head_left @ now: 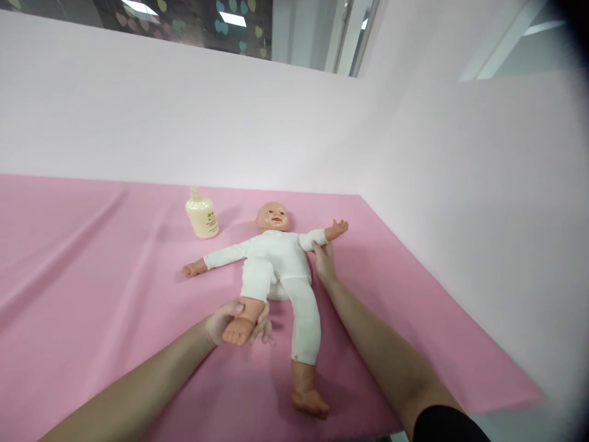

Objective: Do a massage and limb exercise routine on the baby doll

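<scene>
Doll [276, 258] in a white suit lies face up on the pink sheet [92, 276], head toward the far wall, arms spread wide, roughly in the middle of the covered surface. Part of it is hidden: the ankle and heel of the raised foot [237, 331] sit inside the left hand [230, 322], and the underside of the doll's body cannot be seen at all. The fingers under that foot are mostly covered by it; only the thumb on top and a few fingertips poking out to the right show, so the hand appears to be wrapped around the foot, holding the bent leg up off the sheet. The left forearm comes in low from the bottom left corner, where it is cut off by the frame.

The right hand [324, 261] rests at the doll's far-side sleeve, fingers together and pressed flat against the upper arm just short of the bare doll hand; whether they truly grip or only touch is hard to tell from this angle. The right forearm runs straight from the bottom edge, with a dark sleeve [446, 426] cut off at the corner.

The doll's other leg lies straight, its bare foot pointing toward the near edge of the sheet. A cream pump bottle [201, 216] stands upright beyond the doll's outstretched arm, near it but apart. Wide open sheet lies to the left; on the right the sheet's edge runs diagonally close behind the right forearm, and pale walls close in behind and to the right.
</scene>
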A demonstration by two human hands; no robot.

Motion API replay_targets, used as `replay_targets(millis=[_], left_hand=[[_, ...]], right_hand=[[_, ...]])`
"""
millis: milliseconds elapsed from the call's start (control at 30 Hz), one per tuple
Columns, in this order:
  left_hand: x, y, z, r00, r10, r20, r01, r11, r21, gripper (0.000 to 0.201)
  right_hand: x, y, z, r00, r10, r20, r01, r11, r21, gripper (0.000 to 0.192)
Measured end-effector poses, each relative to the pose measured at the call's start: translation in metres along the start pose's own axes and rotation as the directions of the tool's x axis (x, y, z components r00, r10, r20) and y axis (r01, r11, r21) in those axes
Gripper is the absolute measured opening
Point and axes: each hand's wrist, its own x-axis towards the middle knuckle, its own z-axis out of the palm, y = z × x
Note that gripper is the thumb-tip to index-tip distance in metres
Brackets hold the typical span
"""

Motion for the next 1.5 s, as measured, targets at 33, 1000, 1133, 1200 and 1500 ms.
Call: replay_targets(millis=[33,1000,1133,1200,1500], left_hand=[[0.000,0.000,-0.002,0.999,0.032,-0.013,-0.033,0.999,-0.029,0.042],[-0.005,0.013,0.006,0.858,-0.388,0.337,0.338,0.920,0.200,0.048],[-0.003,0.020,0.013,0.847,-0.455,0.276,0.368,0.876,0.313,0.047],[-0.002,0.022,0.015,0.851,-0.448,0.276,0.364,0.880,0.305,0.047],[-0.006,0.012,0.000,0.886,-0.217,0.409,0.219,0.975,0.042,0.049]], right_hand=[[-0.002,-0.003,0.002,1.000,-0.006,0.010,0.006,1.000,-0.001,0.047],[0.002,-0.005,0.001,0.998,0.056,-0.033,-0.054,0.995,0.079,0.040],[0.010,0.006,-0.009,0.938,0.304,-0.168,-0.265,0.939,0.217,0.040],[0.013,0.010,-0.012,0.911,0.363,-0.197,-0.307,0.914,0.264,0.045],[0.001,-0.004,-0.002,0.993,0.065,-0.102,-0.053,0.992,0.116,0.045]])
